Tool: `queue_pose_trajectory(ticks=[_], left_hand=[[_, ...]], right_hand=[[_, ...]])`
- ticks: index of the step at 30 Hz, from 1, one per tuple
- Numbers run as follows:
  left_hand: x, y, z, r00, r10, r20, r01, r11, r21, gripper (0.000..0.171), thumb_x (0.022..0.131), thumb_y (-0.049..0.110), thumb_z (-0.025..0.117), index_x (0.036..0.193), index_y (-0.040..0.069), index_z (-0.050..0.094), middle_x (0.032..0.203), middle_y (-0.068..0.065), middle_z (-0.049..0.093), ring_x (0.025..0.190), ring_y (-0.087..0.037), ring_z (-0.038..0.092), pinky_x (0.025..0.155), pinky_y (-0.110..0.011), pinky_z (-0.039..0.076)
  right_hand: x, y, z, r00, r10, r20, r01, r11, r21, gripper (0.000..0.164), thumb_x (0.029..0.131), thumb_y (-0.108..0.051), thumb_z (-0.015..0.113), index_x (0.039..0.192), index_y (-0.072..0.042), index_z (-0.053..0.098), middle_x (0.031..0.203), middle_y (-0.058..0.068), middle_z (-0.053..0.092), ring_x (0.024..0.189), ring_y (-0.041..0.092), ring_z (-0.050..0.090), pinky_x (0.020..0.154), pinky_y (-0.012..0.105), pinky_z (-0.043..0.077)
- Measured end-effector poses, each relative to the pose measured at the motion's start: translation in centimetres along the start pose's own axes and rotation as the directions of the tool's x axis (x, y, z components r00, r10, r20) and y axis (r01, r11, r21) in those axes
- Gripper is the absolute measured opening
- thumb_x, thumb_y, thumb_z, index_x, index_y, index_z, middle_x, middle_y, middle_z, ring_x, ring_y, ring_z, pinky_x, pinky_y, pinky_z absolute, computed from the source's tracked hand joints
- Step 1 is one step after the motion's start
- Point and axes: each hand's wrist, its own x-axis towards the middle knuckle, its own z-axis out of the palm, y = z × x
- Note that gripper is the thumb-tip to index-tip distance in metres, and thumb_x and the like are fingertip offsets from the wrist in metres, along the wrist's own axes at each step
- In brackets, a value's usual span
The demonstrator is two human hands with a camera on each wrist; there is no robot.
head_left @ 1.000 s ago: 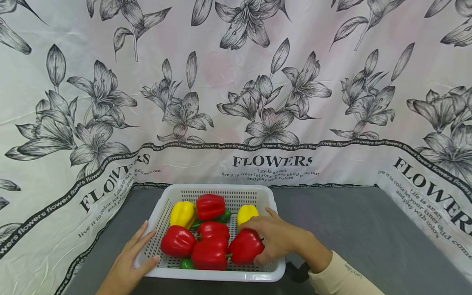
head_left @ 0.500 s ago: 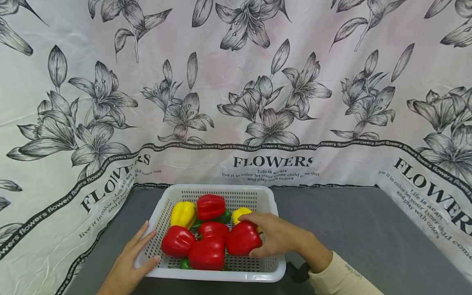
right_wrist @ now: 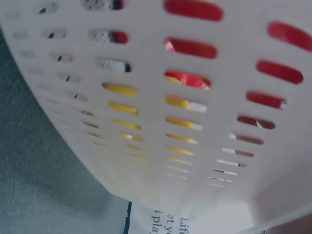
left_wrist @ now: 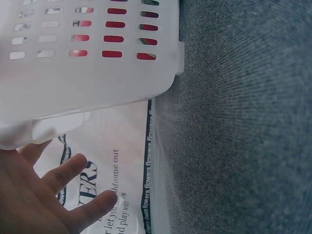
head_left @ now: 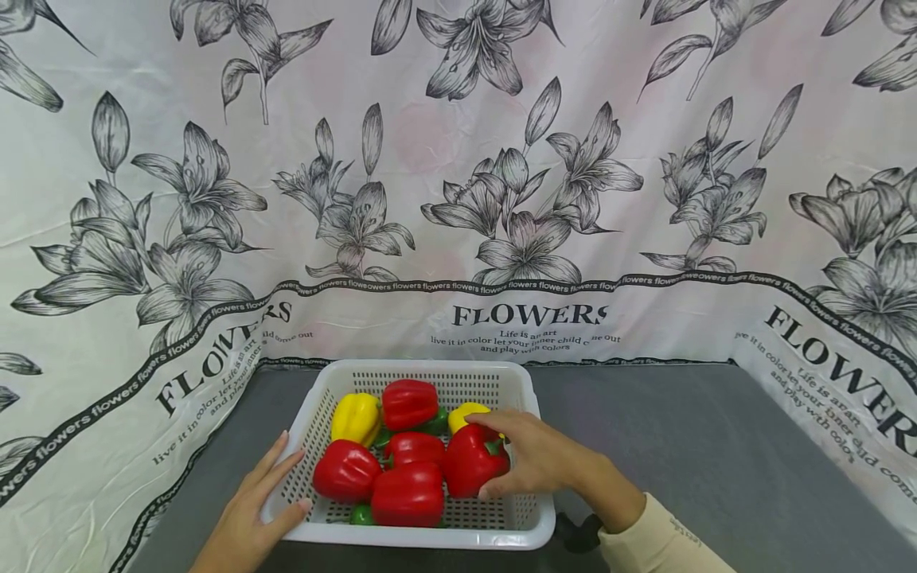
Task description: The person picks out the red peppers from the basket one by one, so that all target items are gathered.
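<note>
My right hand (head_left: pixel 537 455) grips a red bell pepper (head_left: pixel 469 461), thumb at its near side and fingers over its top, inside a white slotted basket (head_left: pixel 501 538). The pepper's green stem now faces the hand. Against the basket's left rim rests my left hand (head_left: pixel 252 505), fingers straight and spread. In the left wrist view the fingers of that hand (left_wrist: pixel 46 195) lie by the basket's edge (left_wrist: pixel 87 80). The right wrist view shows mostly the slotted basket wall (right_wrist: pixel 151 97), with red and yellow showing through; the right hand is largely outside that view.
Other red peppers (head_left: pixel 407 495) lie in the basket, with a yellow pepper (head_left: pixel 356 419) at left and another yellow one (head_left: pixel 467 415) partly behind the right hand. Green peppers (head_left: pixel 361 514) show beneath. A grey tabletop (head_left: pixel 659 430) meets a flower-printed curtain (head_left: pixel 530 325).
The right hand has shifted the red pepper slightly back and left and turned it, so its stem faces right and up. The left hand stays at the rim.
</note>
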Motion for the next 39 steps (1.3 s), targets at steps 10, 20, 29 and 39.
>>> queue_pose_trajectory(ticks=[10,20,29,39], left_hand=[[-0.1,-0.1,0.1,1.000,0.012,-0.009,-0.012,1.000,-0.002,0.058,0.083,0.026,0.074,0.137,0.014,0.056,0.154,-0.008,0.031,0.129,-0.041,0.034,0.088,-0.072,0.032],[-0.2,-0.3,0.1,1.000,0.014,-0.014,-0.014,1.000,-0.003,0.057,0.084,0.025,0.074,0.137,0.016,0.056,0.154,-0.007,0.031,0.133,-0.002,0.023,0.087,-0.071,0.034],[-0.1,-0.1,0.1,1.000,0.003,-0.003,-0.003,1.000,-0.001,0.056,0.085,0.026,0.073,0.137,0.016,0.056,0.155,0.004,0.028,0.132,-0.028,0.032,0.088,-0.072,0.033],[0.0,0.0,0.0,1.000,-0.008,0.012,0.008,1.000,-0.003,0.057,0.085,0.026,0.073,0.137,0.013,0.055,0.154,-0.010,0.029,0.130,-0.041,0.033,0.088,-0.073,0.032]], right_hand=[[-0.2,0.5,0.6,0.990,-0.086,-0.108,0.101,0.984,0.144,0.078,0.076,-0.040,0.081,0.143,-0.022,0.046,0.127,-0.004,0.051,0.111,0.018,0.052,0.082,0.032,0.053],[-0.4,0.0,0.3,0.975,-0.047,-0.218,0.106,0.957,0.269,0.077,0.074,-0.030,0.085,0.141,-0.022,0.048,0.123,-0.004,0.060,0.108,0.019,0.058,0.081,0.032,0.054],[-0.9,-0.4,-0.6,0.968,-0.037,-0.249,0.118,0.941,0.316,0.069,0.082,-0.022,0.078,0.142,-0.015,0.044,0.124,0.004,0.056,0.104,0.025,0.058,0.077,0.032,0.055],[-1.8,-0.5,-1.6,0.968,-0.068,-0.240,0.129,0.961,0.246,0.079,0.087,-0.025,0.070,0.152,-0.021,0.026,0.136,0.005,0.045,0.113,0.025,0.053,0.082,0.031,0.053]])
